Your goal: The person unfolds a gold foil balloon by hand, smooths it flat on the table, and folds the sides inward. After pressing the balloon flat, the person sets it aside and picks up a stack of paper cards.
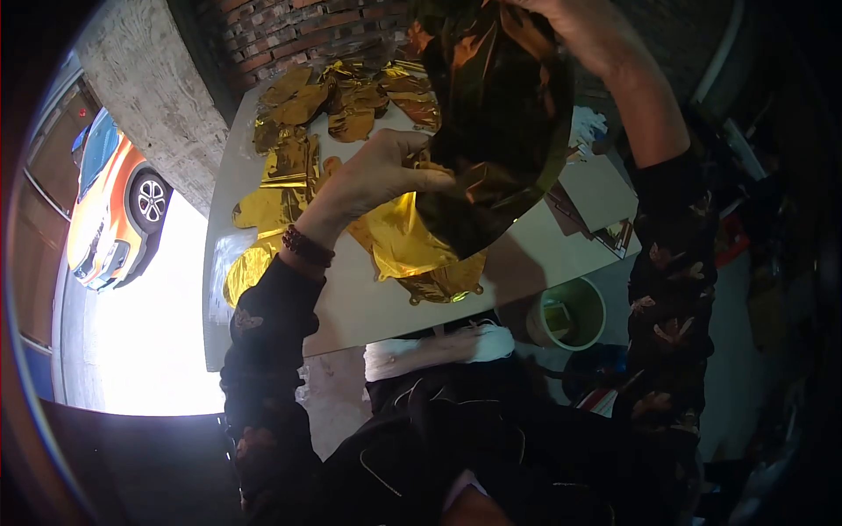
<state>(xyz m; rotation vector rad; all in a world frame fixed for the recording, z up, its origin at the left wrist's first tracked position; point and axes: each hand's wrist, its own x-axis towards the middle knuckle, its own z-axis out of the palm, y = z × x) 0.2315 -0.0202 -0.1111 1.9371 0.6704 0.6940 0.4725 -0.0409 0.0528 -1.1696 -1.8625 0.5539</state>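
A flat, shiny foil balloon (504, 131), dark on the side facing me and gold at its lower left, hangs upright over the table. My right hand (574, 31) grips its top edge, though the fingertips are partly cut off by the frame. Lower down, my left hand (381, 175) is closed on the balloon's left edge, thumb towards me. Behind and below that hand, more gold foil balloons (285, 162) lie flat and overlapping on the table. One gold balloon (443, 285) with small tabs lies by the near edge, partly covered by the raised one.
The pale table (351, 324) stands before me, a brown board (596, 193) on its right side. White string (438, 351) lies across my lap. A bucket (601, 311) stands below right. A concrete pillar (158, 79) and an orange car (114, 219) are left.
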